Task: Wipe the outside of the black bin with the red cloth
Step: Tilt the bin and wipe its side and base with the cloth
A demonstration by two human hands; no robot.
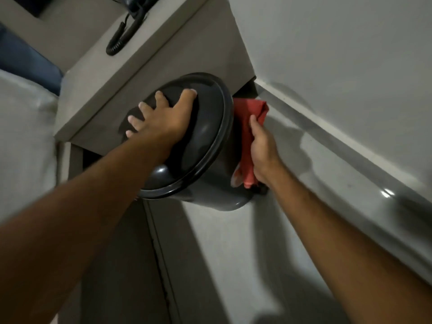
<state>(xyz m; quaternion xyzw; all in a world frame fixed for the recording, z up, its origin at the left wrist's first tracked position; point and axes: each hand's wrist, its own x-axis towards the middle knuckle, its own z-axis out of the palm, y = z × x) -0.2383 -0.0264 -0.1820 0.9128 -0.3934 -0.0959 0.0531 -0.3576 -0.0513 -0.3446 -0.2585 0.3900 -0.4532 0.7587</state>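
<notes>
The black bin (205, 146) stands on the floor beside a bedside cabinet, its domed lid facing me. My left hand (161, 115) lies flat on the lid with fingers spread, holding nothing. My right hand (261, 150) grips the red cloth (247, 127) and presses it against the bin's right side, between the bin and the wall's skirting. Part of the cloth hangs below my fist; the bin's far side is hidden.
A grey bedside cabinet (163, 43) stands just behind and left of the bin, with a black corded telephone (126, 26) on top. White bedding (21, 141) lies at the left. The wall and its glossy skirting (350, 164) run close along the right.
</notes>
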